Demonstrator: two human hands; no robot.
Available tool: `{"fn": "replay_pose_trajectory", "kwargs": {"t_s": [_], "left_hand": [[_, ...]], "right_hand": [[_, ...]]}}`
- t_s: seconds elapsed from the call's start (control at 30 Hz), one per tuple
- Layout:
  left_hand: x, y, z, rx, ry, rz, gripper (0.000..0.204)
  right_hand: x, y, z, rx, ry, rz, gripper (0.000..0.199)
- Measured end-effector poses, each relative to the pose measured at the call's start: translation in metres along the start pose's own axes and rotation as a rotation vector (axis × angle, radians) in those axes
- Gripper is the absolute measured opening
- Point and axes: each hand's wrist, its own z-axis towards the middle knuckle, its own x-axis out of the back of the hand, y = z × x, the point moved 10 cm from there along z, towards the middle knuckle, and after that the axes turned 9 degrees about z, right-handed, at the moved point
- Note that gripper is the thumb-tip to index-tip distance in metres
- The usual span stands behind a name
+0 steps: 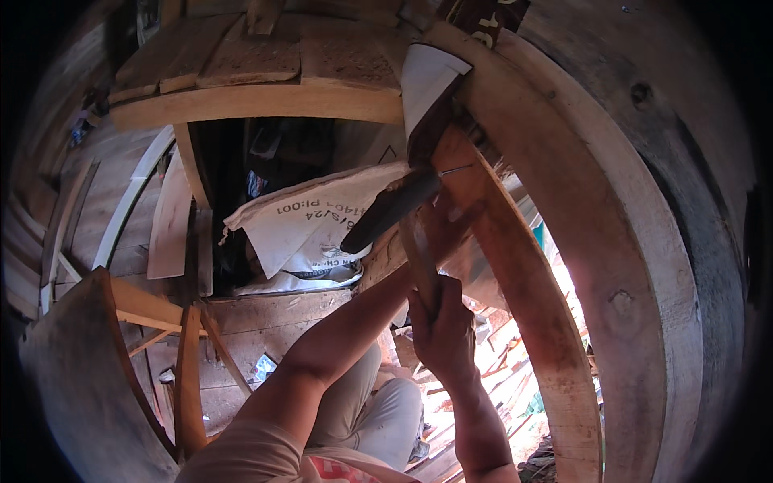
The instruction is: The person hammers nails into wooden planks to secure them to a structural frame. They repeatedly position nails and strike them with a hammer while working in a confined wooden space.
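Observation:
My right hand (444, 330) is closed round the wooden handle of a hammer (390, 211). The hammer's long dark head is raised beside an upright reddish-brown plank (527, 302). A thin nail (457, 170) sticks out near the top of that plank, close to the end of the hammer head. My left forearm crosses behind the handle, and my left hand (457, 216) is against the plank just below the nail. Shadow and the hammer partly hide its fingers, so their grip is unclear.
Heavy timber beams (620, 298) rise on the right. A plank-topped wooden bench (258, 101) stands at the far side, with a printed white sack (302, 217) under it. A wooden frame (189, 378) is at the left. Scrap wood (491, 378) lies beyond my right arm.

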Motion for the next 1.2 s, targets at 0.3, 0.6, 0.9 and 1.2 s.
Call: {"fn": "replay_pose_trajectory", "kwargs": {"t_s": [0.3, 0.6, 0.9, 1.2], "left_hand": [[0.008, -0.024, -0.006, 0.04, 0.174, -0.011, 0.042], [0.004, -0.021, -0.001, 0.045, 0.129, -0.079, 0.063], [0.009, 0.003, -0.003, 0.031, 0.082, -0.093, 0.059], [0.013, -0.013, -0.001, -0.054, 0.222, -0.024, 0.051]], "right_hand": [[-0.015, -0.025, -0.009, 0.019, -0.127, -0.106, 0.031], [0.0, -0.007, 0.007, -0.004, -0.087, -0.253, 0.027], [-0.041, -0.052, -0.024, 0.138, -0.348, -0.164, 0.033], [0.034, 0.036, -0.095, -0.199, 0.015, -0.183, 0.026]]}}
